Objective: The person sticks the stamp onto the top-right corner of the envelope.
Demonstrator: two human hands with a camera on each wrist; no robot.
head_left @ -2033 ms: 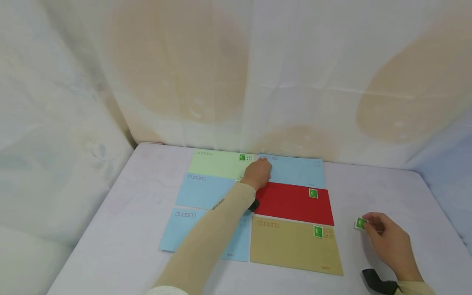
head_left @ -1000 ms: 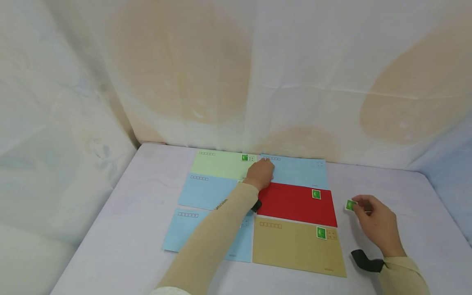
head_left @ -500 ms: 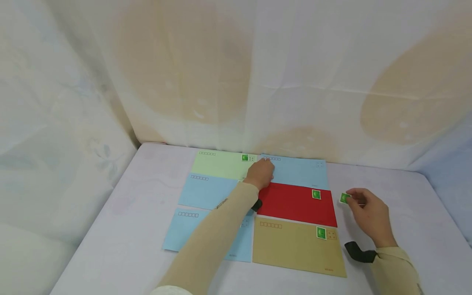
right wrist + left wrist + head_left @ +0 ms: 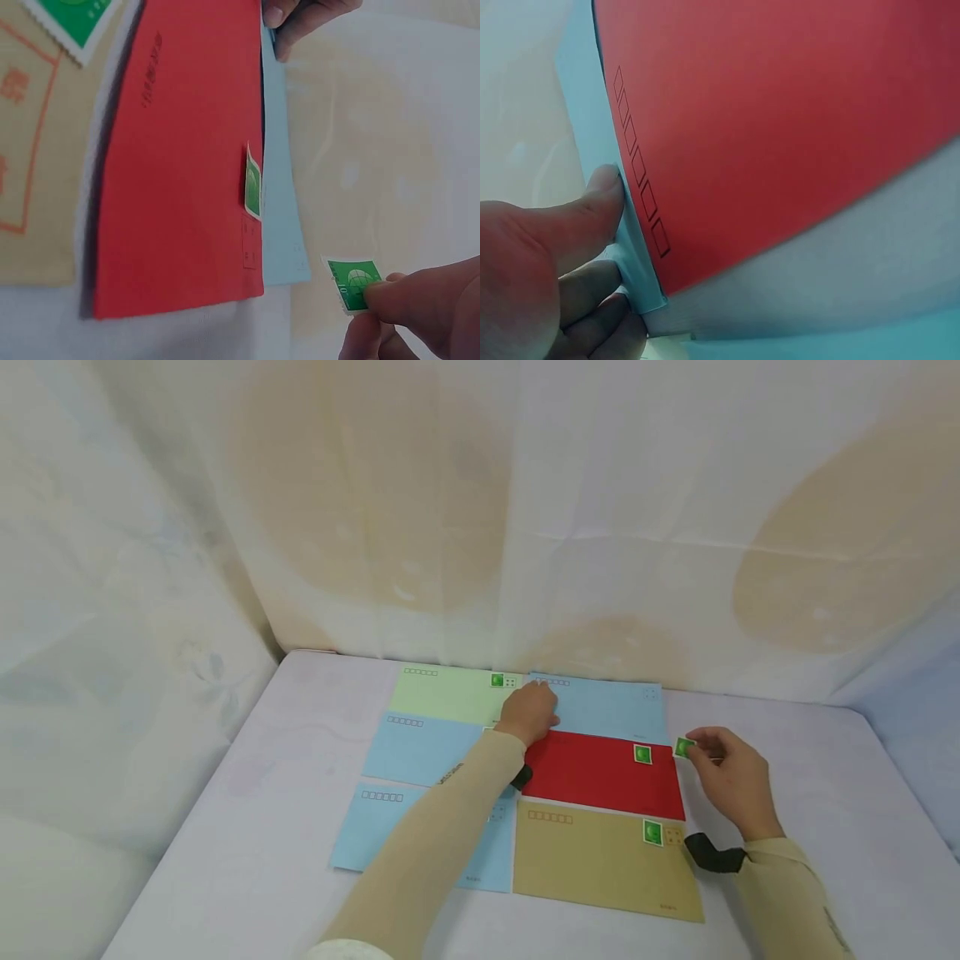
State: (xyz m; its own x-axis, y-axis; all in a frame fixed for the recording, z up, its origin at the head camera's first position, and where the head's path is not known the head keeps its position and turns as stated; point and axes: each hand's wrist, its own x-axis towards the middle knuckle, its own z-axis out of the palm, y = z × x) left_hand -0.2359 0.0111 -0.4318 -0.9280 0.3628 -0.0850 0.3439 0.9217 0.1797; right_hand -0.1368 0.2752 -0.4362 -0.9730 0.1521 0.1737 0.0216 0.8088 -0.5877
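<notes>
My left hand point(image 4: 529, 708) is at the left end of the far right blue envelope point(image 4: 607, 706). In the left wrist view its thumb point(image 4: 601, 196) lies on that envelope, with the other fingers curled at the edge. My right hand point(image 4: 738, 783) pinches a green postage stamp point(image 4: 682, 747) between thumb and fingertips, beside the upper right corner of the red envelope point(image 4: 592, 781). In the right wrist view the held stamp point(image 4: 352, 283) shows a white perforated border. A second green stamp point(image 4: 642, 754) sits on the red envelope, one edge lifted in the right wrist view.
In front lies a tan envelope point(image 4: 600, 868) bearing a stamp point(image 4: 652, 832). On the left are a green envelope point(image 4: 446, 693) with a stamp point(image 4: 497, 680) and two blue envelopes, partly under my left sleeve point(image 4: 427, 835). A patterned cloth point(image 4: 600, 527) hangs behind the table.
My right hand has moved forward and left with the stamp, from the table's right side to beside the red envelope. The left hand has stayed almost still at the blue envelope.
</notes>
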